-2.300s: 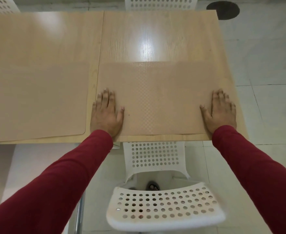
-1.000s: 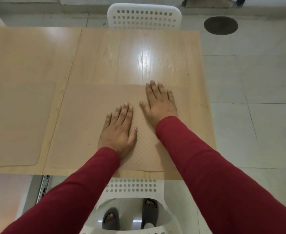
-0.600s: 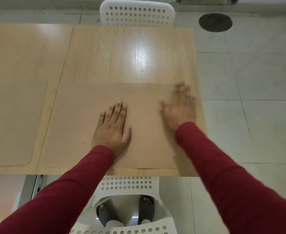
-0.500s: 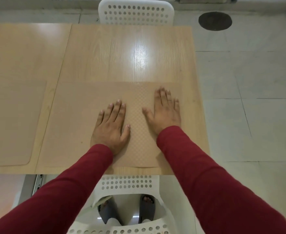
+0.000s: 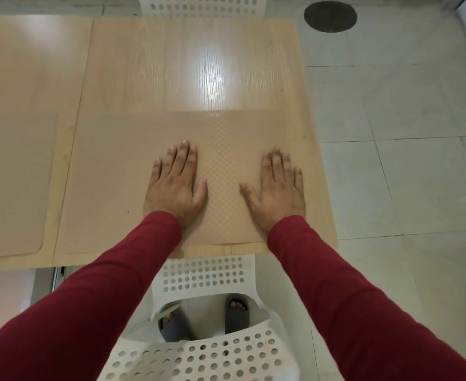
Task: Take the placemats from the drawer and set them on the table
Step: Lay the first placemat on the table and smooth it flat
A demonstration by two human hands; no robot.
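A tan, finely textured placemat (image 5: 116,182) lies flat on the near part of the light wooden table (image 5: 187,64), close to its front edge. My left hand (image 5: 175,185) rests palm down on the middle of this placemat, fingers spread. My right hand (image 5: 277,188) lies palm down on its right part, fingers apart. Neither hand holds anything. A second placemat (image 5: 11,182) lies flat on the adjoining table to the left, cut off by the frame edge. No drawer is in view.
A white perforated chair (image 5: 207,345) stands just below the table's front edge, between me and the table. Another white chair (image 5: 201,6) is at the far side. Grey tiled floor (image 5: 405,160) with a dark round drain cover (image 5: 330,16) lies to the right.
My right hand has slid rightwards across the placemat, away from my left hand. My left hand has stayed near the middle. The placemat has not shifted.
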